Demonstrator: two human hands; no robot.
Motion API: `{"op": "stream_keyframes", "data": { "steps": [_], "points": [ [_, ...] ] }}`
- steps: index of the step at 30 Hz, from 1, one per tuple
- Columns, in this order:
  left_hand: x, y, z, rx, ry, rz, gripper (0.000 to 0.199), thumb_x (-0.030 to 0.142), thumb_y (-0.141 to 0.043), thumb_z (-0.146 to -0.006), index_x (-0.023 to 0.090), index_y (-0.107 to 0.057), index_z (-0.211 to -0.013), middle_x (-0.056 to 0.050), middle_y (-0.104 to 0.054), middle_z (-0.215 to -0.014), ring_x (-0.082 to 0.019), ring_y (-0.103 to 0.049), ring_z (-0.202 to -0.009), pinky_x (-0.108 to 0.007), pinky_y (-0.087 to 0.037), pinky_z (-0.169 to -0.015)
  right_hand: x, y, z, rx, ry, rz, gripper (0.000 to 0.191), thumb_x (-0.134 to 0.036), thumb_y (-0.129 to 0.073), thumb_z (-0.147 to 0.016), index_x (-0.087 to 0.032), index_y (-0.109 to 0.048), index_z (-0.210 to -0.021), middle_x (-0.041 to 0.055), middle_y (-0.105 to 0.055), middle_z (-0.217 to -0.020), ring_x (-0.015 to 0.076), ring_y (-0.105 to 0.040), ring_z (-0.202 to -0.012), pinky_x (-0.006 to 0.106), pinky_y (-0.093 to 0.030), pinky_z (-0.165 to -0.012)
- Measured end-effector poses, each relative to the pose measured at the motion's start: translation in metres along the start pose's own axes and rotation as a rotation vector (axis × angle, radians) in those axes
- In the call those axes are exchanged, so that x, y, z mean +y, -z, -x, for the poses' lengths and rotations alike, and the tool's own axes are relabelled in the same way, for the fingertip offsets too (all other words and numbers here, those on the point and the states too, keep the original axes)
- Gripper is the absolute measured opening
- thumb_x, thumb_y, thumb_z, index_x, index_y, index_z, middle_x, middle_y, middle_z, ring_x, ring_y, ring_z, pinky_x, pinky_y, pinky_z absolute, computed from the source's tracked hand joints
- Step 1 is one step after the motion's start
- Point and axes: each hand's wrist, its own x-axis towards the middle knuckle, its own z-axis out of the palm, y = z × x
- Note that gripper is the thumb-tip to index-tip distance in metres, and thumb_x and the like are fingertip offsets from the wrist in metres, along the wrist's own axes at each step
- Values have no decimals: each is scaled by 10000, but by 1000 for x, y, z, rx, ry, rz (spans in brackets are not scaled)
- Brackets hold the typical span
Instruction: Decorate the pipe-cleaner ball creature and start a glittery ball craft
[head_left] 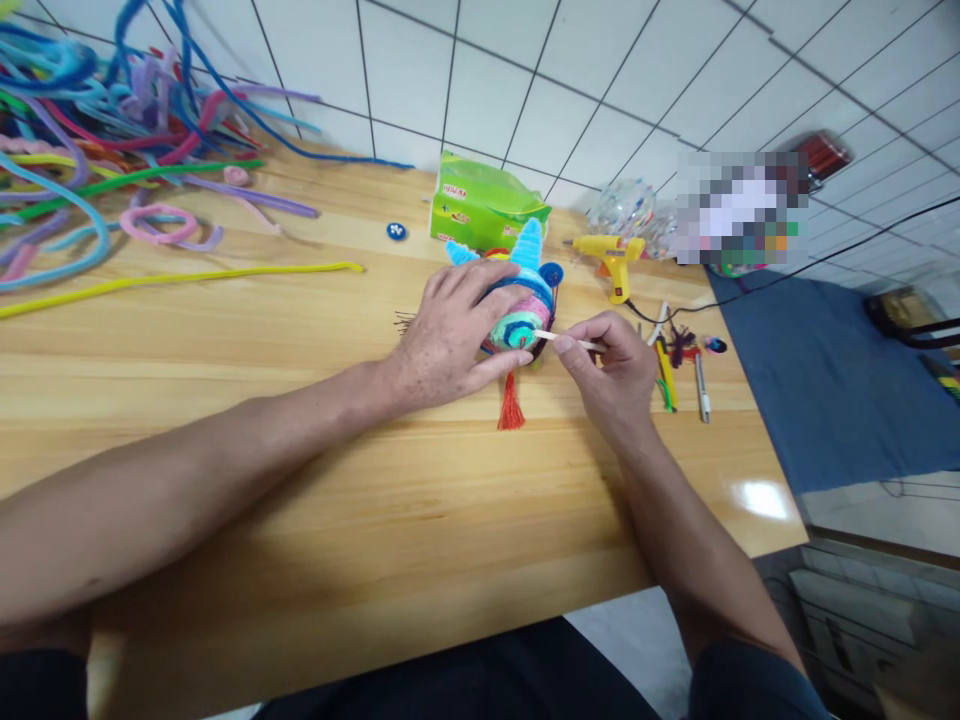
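Observation:
A small round craft figure (pixel 517 310), coiled from blue, pink and green pipe cleaners, rests on the wooden table with light-blue ear-like points at its far side. My left hand (pixel 465 325) is wrapped over its left side and holds it. A red tassel (pixel 511 405) hangs from the near end onto the wood. Between the thumb and fingers of my right hand (pixel 611 365) is a thin pale stick (pixel 551 336), whose tip touches the green coil at the figure's near end. The underside of the figure is hidden.
A green tissue pack (pixel 480 205) stands behind the figure. Right of it lies a yellow glue gun (pixel 615 265) with a black cord. Several small tools, including a craft knife (pixel 702 388), lie at the right. Loose pipe cleaners (pixel 150 130) heap at the far left, near a blue button (pixel 396 231).

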Motion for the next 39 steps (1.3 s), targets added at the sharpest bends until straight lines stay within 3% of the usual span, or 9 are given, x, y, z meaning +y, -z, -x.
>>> {"op": "stream_keyframes", "data": {
  "steps": [4,7,14,19,23,26,29,35,39],
  "points": [
    [-3,1,1,-2,-20,2,604,599,-698,-995,253,-617,-1484,-171,-578,-1622,-402,-505,-1507,-606,-379,-1236,5,1,2,42,-20,-10,162,-346,-784,-947,-254,-714,-833,-34,-634,-745,141,-530,-651,309,-428,-627],
    [-7,1,4,11,-60,3,567,571,-635,-1041,253,-601,-1510,-173,-572,-1637,-385,-512,-1520,-593,-380,-1243,18,3,-1,151,-81,-12,154,-371,-743,-967,-249,-706,-882,-25,-656,-790,151,-580,-705,309,-465,-674],
    [-18,-1,14,16,-101,8,617,590,-554,-1084,262,-533,-1606,-174,-533,-1692,-381,-443,-1604,-585,-316,-1294,86,20,-18,315,-245,-5,149,-325,-667,-910,-236,-770,-970,-31,-658,-780,169,-609,-766,335,-526,-800],
    [-22,-1,16,47,-158,4,633,542,-582,-1089,256,-484,-1645,-176,-527,-1699,-379,-441,-1611,-567,-308,-1300,121,28,-25,304,-319,97,217,-293,-651,-848,-224,-789,-1002,35,-777,-950,248,-700,-946,473,-565,-999],
    [-19,-1,16,79,-156,-39,584,525,-594,-1086,253,-540,-1600,-181,-552,-1663,-388,-484,-1556,-574,-356,-1252,112,29,-22,279,-221,233,253,-292,-693,-842,-239,-806,-1062,85,-807,-1166,300,-695,-1199,544,-484,-1187],
    [-15,-2,18,116,-88,-118,528,537,-597,-1073,215,-648,-1488,-207,-638,-1503,-388,-610,-1339,-579,-446,-1134,88,22,-15,191,-261,86,272,-382,-694,-905,-232,-798,-1107,82,-816,-1151,279,-725,-1101,516,-544,-1105],
    [-12,-1,20,117,-14,-166,544,571,-567,-1067,176,-685,-1421,-204,-676,-1324,-357,-643,-1143,-562,-513,-1023,66,9,-8,46,-339,-127,332,-507,-722,-929,-239,-797,-1110,62,-827,-1107,267,-743,-1041,494,-566,-1064],
    [-3,3,22,46,215,-161,668,653,-563,-1049,168,-587,-1508,-191,-649,-1327,-349,-680,-1136,-508,-603,-957,49,-12,-3,-132,-374,-333,581,-771,-722,-888,-271,-799,-1171,44,-824,-1256,301,-721,-1240,503,-503,-1188],
    [7,6,22,-7,336,-66,836,763,-606,-978,168,-528,-1561,-205,-599,-1405,-380,-683,-1195,-534,-629,-947,45,-19,-1,-201,-398,-500,622,-801,-741,-863,-288,-779,-1213,30,-832,-1169,276,-756,-1111,469,-593,-1063]
  ]
}}
